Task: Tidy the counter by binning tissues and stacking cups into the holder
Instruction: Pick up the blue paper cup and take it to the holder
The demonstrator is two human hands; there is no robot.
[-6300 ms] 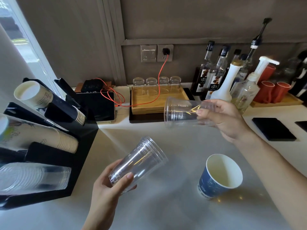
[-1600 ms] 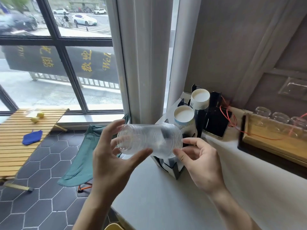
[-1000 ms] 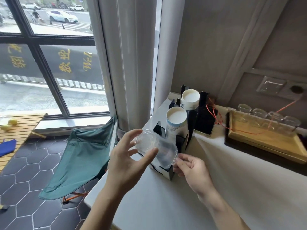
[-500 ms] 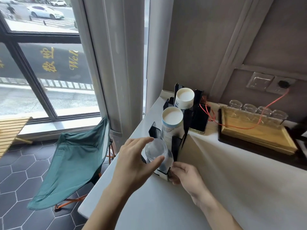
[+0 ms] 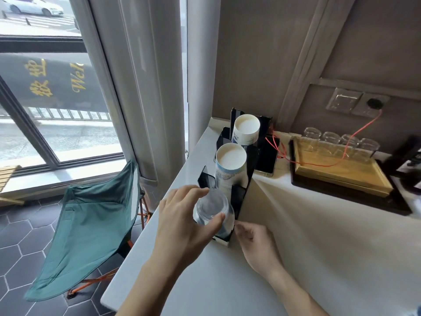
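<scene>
A black cup holder (image 5: 250,169) stands at the counter's left end, with two stacks of white paper cups (image 5: 230,165) lying in its upper slots. In its lowest slot lies a stack of clear plastic cups (image 5: 210,207), base end toward me. My left hand (image 5: 182,226) grips that base end, thumb on the right side and fingers over the top. My right hand (image 5: 255,242) rests on the counter with its fingertips touching the holder's lower front corner; it holds nothing.
Right of the holder lie a dark phone (image 5: 268,156) with a red cable and a wooden tray (image 5: 337,176) with several upturned glasses. The counter edge drops off at the left, above a green folding chair (image 5: 91,224) on the tiled floor.
My left hand has pushed the clear cup stack down and deeper into the lowest slot. My right hand has let go of the rim and moved to the holder's base.
</scene>
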